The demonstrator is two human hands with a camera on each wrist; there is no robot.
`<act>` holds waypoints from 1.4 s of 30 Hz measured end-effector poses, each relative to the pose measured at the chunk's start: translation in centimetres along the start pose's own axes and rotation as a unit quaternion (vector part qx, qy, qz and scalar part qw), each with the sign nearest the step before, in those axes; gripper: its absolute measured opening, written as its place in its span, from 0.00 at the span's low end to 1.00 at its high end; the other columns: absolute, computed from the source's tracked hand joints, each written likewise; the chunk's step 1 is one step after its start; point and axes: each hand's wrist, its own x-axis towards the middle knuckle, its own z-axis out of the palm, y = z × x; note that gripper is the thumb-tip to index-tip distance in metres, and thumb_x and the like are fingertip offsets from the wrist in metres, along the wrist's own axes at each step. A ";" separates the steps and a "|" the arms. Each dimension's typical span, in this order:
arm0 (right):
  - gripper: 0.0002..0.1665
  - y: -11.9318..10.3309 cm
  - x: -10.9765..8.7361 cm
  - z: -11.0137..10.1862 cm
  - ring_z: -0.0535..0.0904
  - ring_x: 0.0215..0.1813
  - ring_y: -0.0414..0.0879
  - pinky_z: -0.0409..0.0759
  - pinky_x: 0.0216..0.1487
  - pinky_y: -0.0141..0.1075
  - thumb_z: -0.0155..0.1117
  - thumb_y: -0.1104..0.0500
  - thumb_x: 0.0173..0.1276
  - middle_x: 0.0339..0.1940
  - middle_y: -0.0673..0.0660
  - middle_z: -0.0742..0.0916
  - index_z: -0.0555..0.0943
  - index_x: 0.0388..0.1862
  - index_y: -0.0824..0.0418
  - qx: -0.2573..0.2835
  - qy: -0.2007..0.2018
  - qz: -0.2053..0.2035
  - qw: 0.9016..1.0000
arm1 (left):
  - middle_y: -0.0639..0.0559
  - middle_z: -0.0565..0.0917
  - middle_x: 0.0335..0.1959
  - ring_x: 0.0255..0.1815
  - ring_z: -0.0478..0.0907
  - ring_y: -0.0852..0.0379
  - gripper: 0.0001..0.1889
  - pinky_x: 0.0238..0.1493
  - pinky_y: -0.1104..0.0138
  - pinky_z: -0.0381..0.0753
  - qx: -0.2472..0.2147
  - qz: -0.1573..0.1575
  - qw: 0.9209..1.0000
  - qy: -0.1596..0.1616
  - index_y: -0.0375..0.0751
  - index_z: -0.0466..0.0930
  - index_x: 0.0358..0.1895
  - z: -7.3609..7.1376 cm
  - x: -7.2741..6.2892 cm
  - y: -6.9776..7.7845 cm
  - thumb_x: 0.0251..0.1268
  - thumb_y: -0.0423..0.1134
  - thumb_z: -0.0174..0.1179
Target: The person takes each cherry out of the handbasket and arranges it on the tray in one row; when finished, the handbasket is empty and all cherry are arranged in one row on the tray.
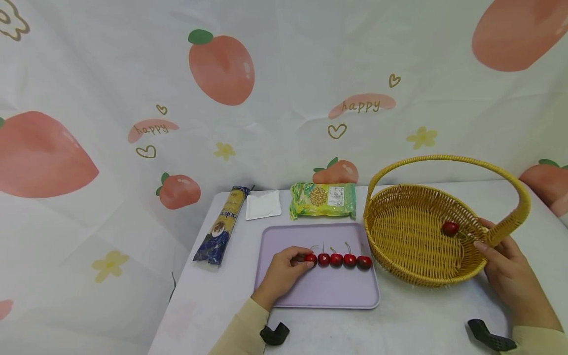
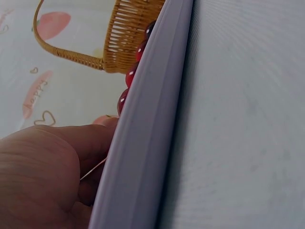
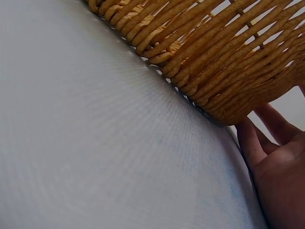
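My left hand (image 1: 284, 272) pinches the leftmost cherry (image 1: 311, 259) between thumb and fingers, over the lilac tray (image 1: 328, 296). To its right, more red cherries (image 1: 336, 260) continue the row, stems pointing up. In the left wrist view the tray's edge hides the pinched cherry and part of the fingers. At the right stands a yellow woven basket (image 1: 412, 251) with a tall arched handle. One cherry (image 1: 450, 228) lies inside it. My right hand (image 1: 510, 271) grips the basket's right rim by the handle's foot, thumb inside and fingers outside.
Behind the tray lie a green and yellow snack packet (image 1: 323, 201) and a white square sachet (image 1: 264, 204). A blue and yellow long packet (image 1: 223, 227) lies to the left. The basket's left side adjoins the tray's right edge. A printed cloth (image 1: 284, 138) hangs behind the white table.
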 end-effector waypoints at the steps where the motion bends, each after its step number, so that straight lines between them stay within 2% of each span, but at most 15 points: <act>1: 0.38 0.0 0.0 0.0 0.55 0.82 0.36 0.47 0.77 0.25 0.48 0.69 0.89 0.87 0.48 0.58 0.59 0.91 0.48 -0.001 -0.002 -0.001 1.000 | 0.54 0.89 0.44 0.38 0.80 0.58 0.13 0.41 0.67 0.80 0.003 0.001 1.000 0.001 0.42 0.91 0.55 0.0 0.0 0.0 0.71 0.35 0.76; 7: 0.38 0.1 0.1 -0.2 0.56 0.82 0.37 0.50 0.76 0.24 0.48 0.69 0.89 0.87 0.48 0.58 0.59 0.91 0.49 -0.006 -0.007 -0.004 1.000 | 0.56 0.88 0.43 0.38 0.80 0.59 0.13 0.41 0.67 0.80 0.013 0.001 1.000 0.003 0.42 0.91 0.56 0.0 0.1 -0.1 0.71 0.36 0.76; 20: 0.38 0.0 -0.1 0.1 0.53 0.83 0.37 0.43 0.78 0.26 0.47 0.69 0.89 0.87 0.48 0.58 0.59 0.91 0.47 -0.007 0.005 0.000 1.000 | 0.56 0.89 0.43 0.37 0.80 0.62 0.13 0.40 0.67 0.81 0.006 -0.004 1.000 0.000 0.42 0.91 0.56 0.0 0.0 0.1 0.72 0.37 0.76; 28: 0.38 -0.1 -0.1 0.1 0.54 0.83 0.36 0.44 0.78 0.26 0.46 0.69 0.89 0.86 0.49 0.58 0.58 0.91 0.48 -0.004 -0.005 -0.007 1.000 | 0.56 0.88 0.44 0.40 0.81 0.59 0.12 0.42 0.67 0.80 -0.001 0.001 1.000 0.010 0.42 0.91 0.56 0.1 0.1 0.2 0.73 0.38 0.75; 32: 0.38 -0.1 -0.1 0.0 0.54 0.83 0.37 0.43 0.78 0.26 0.46 0.69 0.89 0.86 0.49 0.58 0.58 0.91 0.48 -0.004 -0.005 -0.007 1.000 | 0.56 0.87 0.42 0.42 0.81 0.58 0.12 0.45 0.66 0.80 -0.023 -0.018 0.999 0.035 0.43 0.91 0.55 0.1 0.2 0.0 0.79 0.45 0.69; 37: 0.38 0.0 0.0 0.0 0.52 0.83 0.38 0.42 0.78 0.26 0.46 0.69 0.89 0.86 0.49 0.58 0.59 0.91 0.49 -0.004 -0.006 -0.008 1.000 | 0.50 0.90 0.46 0.45 0.83 0.53 0.17 0.44 0.66 0.83 -0.100 -0.055 0.991 0.064 0.39 0.91 0.55 0.0 0.3 -0.1 0.87 0.49 0.60; 40: 0.37 0.0 0.0 0.0 0.52 0.83 0.38 0.43 0.78 0.25 0.46 0.70 0.89 0.86 0.49 0.58 0.59 0.91 0.49 -0.004 -0.009 -0.012 1.000 | 0.46 0.90 0.51 0.47 0.85 0.48 0.20 0.44 0.65 0.85 -0.142 -0.059 0.986 0.067 0.35 0.90 0.56 -0.1 0.3 0.0 0.90 0.47 0.53; 42: 0.37 0.1 0.0 0.1 0.53 0.83 0.38 0.44 0.78 0.25 0.46 0.70 0.89 0.86 0.49 0.58 0.59 0.91 0.50 -0.002 -0.011 -0.014 1.000 | 0.45 0.90 0.52 0.48 0.85 0.46 0.22 0.45 0.65 0.86 -0.152 -0.059 0.984 0.067 0.34 0.89 0.57 -0.2 0.3 0.0 0.92 0.48 0.50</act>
